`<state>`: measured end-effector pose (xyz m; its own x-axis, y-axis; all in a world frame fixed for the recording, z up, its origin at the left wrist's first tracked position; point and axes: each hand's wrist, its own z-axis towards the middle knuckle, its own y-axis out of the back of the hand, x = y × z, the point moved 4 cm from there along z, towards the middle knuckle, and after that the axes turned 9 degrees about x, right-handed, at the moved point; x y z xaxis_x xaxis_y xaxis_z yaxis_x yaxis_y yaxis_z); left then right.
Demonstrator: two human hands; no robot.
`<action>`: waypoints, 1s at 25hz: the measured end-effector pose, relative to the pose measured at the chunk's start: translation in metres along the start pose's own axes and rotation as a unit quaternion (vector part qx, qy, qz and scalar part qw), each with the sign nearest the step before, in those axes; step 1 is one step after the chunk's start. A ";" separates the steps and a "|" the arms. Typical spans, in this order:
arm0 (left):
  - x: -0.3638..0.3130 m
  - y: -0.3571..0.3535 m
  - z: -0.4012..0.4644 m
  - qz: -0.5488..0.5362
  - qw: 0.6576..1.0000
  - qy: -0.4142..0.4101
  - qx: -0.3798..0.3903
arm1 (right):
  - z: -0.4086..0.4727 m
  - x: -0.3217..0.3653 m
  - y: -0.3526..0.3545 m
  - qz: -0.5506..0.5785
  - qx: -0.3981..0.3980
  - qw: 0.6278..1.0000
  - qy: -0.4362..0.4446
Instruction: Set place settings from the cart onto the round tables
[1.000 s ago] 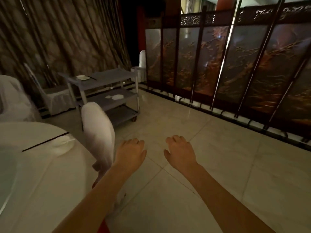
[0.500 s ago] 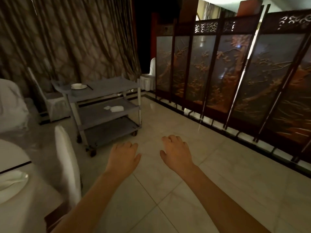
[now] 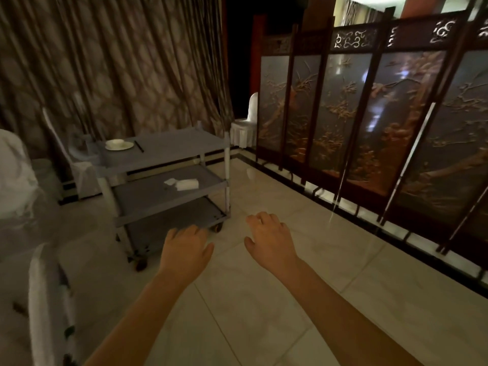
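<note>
A grey three-shelf cart (image 3: 169, 149) stands ahead on the left. Its top shelf carries a white plate (image 3: 120, 146) with a small bowl (image 3: 115, 141) on it and dark chopsticks (image 3: 139, 146) beside them. White folded napkins (image 3: 184, 184) lie on the middle shelf. My left hand (image 3: 186, 250) and my right hand (image 3: 269, 240) are stretched out in front of me over the floor, palms down, fingers loosely relaxed, holding nothing. Both are short of the cart.
A white-covered chair back (image 3: 48, 305) is close at the lower left. More covered chairs (image 3: 15, 175) stand at the left, and another covered chair (image 3: 245, 125) sits at the back. A dark folding screen (image 3: 369, 122) lines the right side. Curtains hang behind the cart. Tiled floor (image 3: 290, 299) lies ahead.
The view has advanced toward the cart, which is now larger and nearer. The round table at the left has slid out of view. Both hands stay empty and outstretched.
</note>
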<state>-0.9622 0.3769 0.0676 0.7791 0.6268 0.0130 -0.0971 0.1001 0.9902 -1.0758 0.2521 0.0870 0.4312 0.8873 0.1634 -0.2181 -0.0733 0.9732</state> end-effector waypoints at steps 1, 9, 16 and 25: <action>0.010 0.002 0.027 -0.011 1.000 0.001 -0.006 | 0.029 -0.001 0.000 -0.002 -0.003 1.000 0.002; 0.098 0.013 0.208 -0.011 1.000 0.011 -0.023 | 0.239 0.012 -0.011 0.001 -0.019 0.999 0.025; 0.186 -0.049 0.341 -0.006 0.995 0.097 -0.007 | 0.424 0.019 -0.079 0.026 0.017 0.994 0.102; 0.304 -0.052 0.495 -0.013 0.971 0.235 -0.024 | 0.659 0.065 -0.107 0.048 0.054 0.973 0.219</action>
<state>-0.4142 0.1798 0.0886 0.4131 0.9064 -0.0884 -0.1190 0.1500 0.9815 -0.4476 0.0181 0.1003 -0.0061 0.9811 0.1935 -0.1360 -0.1925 0.9718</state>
